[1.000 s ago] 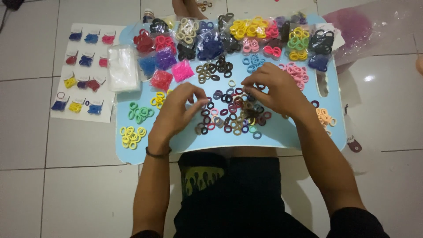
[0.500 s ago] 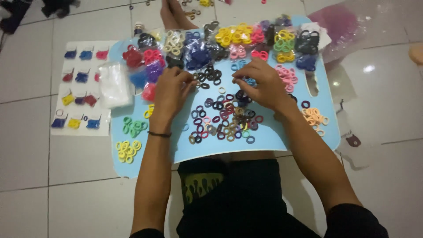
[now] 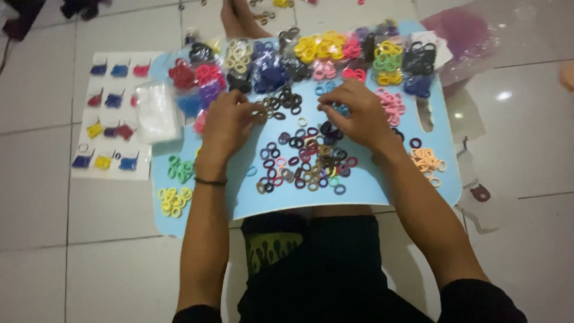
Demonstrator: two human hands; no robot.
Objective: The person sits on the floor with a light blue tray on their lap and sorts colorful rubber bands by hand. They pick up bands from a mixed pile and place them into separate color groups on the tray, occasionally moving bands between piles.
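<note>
hair ties (image 3: 305, 161) lie flat in a loose pile (no clear axis), left hand (image 3: 226, 122) and right hand (image 3: 353, 113) pinching some.

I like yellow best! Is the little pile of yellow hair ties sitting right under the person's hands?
No, the yellow hair ties lie near the light blue board's left corner, apart from both hands.

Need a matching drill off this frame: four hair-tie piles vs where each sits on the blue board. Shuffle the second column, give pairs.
1. yellow pile
2. green pile
3. peach pile
4. mixed loose pile

A. centre, between left hand and right hand
B. right edge of blue board
C. bottom-left corner
D. left edge, just above the yellow ones

Pairs: 1-C, 2-D, 3-B, 4-A
</note>
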